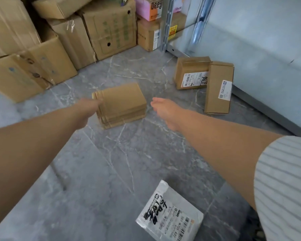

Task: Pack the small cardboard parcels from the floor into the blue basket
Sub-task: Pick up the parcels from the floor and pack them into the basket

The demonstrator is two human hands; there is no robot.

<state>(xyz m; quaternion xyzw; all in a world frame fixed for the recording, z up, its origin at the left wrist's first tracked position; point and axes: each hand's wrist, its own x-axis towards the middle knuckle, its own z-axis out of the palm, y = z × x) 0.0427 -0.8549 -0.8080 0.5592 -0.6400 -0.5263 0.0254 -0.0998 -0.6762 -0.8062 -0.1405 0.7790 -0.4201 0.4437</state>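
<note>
Brown cardboard parcel stack [120, 103], left hand [89, 108] fingers at its edge, grip unclear, right hand [165, 110] fingers released

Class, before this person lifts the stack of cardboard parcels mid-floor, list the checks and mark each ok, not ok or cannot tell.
1. Left hand touching the stack of parcels: ok, at its left side.
2. Right hand touching the stack: not ok, open and apart from it.
3. Stack flat on the floor: ok.
4. Blue basket in sight: not ok.
5. Other parcels packed: not ok, the square parcel and the long parcel lie on the right.
</note>
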